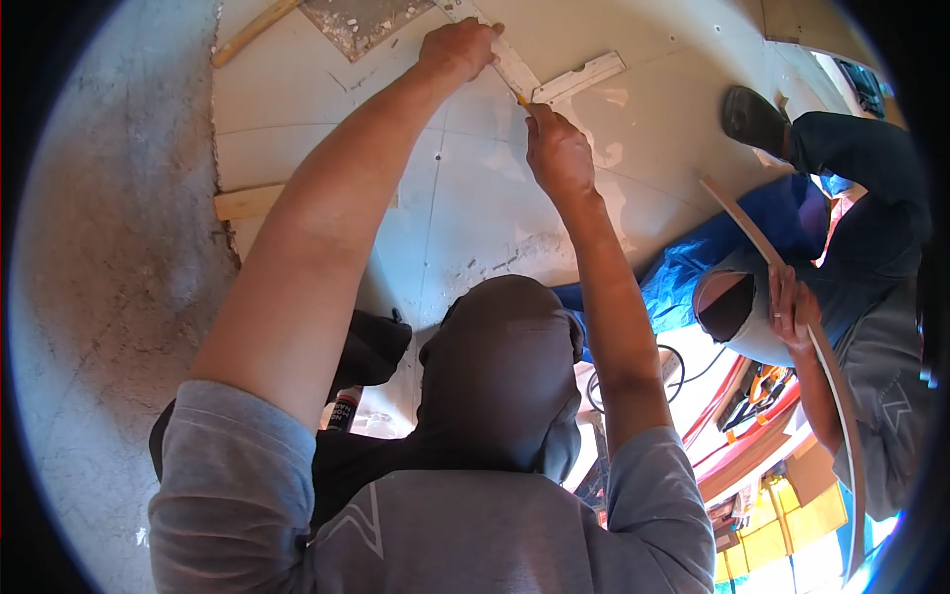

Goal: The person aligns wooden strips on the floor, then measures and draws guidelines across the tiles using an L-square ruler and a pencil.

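Note:
A carpenter's square [517, 71] lies flat on a large pale board [485, 188], its shorter arm pointing right. My left hand [460, 51] is at the far part of its long blade, fingers curled down onto the edge. Close to the inner corner, my right hand [561, 150] pinches a yellow pencil [522, 100], whose tip meets the blade's edge. Thin lines and small dark dots mark the board's surface.
A wooden stick [253, 34] and a debris-strewn dark patch [361, 25] are at the far left. Another wood piece [247, 204] is at the board's left edge. At right, a co-worker's hand [792, 309] holds a long thin strip [744, 226] near a blue tarp [683, 272].

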### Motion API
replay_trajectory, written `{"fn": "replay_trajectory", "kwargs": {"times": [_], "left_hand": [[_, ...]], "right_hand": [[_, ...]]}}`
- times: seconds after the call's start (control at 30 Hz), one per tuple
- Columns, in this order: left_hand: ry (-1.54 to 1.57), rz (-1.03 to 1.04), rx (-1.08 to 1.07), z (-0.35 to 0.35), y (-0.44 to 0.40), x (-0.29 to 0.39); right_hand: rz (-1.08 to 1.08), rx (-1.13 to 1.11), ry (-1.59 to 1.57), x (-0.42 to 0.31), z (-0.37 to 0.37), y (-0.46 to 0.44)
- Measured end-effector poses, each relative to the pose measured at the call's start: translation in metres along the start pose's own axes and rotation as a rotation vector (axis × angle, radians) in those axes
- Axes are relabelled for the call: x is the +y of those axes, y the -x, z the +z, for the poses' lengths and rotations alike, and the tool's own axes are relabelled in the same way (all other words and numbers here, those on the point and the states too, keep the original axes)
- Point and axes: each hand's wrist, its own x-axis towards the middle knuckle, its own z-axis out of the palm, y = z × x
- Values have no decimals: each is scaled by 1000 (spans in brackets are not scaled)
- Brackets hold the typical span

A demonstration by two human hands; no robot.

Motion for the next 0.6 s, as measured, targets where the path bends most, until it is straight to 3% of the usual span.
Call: {"fn": "replay_trajectory", "kwargs": {"times": [0.6], "left_hand": [[-27,41,61,3,-1,-5]], "right_hand": [[-37,-87,121,-4,-1,-13]]}}
